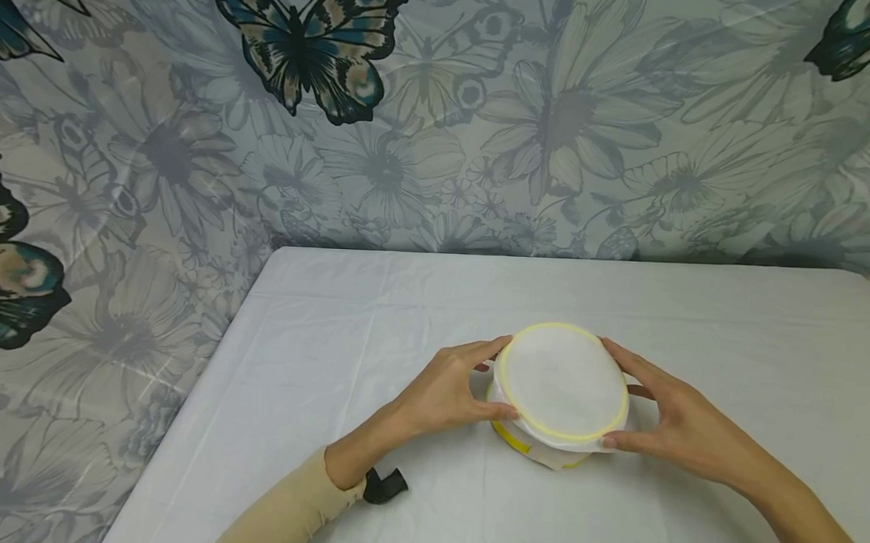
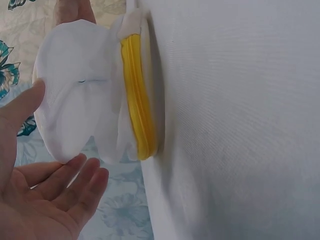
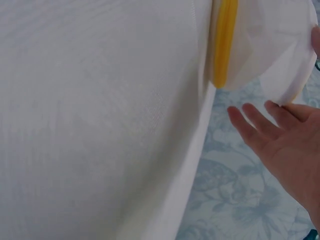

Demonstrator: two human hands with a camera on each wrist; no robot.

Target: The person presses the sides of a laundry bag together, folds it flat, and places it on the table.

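I am watching the left hand [image 1: 448, 392] cupping the near-left side of a collapsed white mesh basket [image 1: 560, 388], thumb curling under its yellow rim [image 1: 504, 438], fingers reaching along the top edge. In the left wrist view the fingers [image 2: 82, 182] are lying loosely spread just beside the mesh, so the hold is looking light. The right hand [image 1: 677, 428] is mirroring it on the far-right side, fingers [image 3: 260, 122] spread, thumb tucking under the lower edge.

The basket is sitting near the middle of the white-covered table [image 1: 332, 340], its top disc tilting toward me.

My judgement: the springy folded rings are wanting to pop open; with grips this shallow, one side could be slipping free and flinging sideways. The slack cloth could also be sliding underneath.
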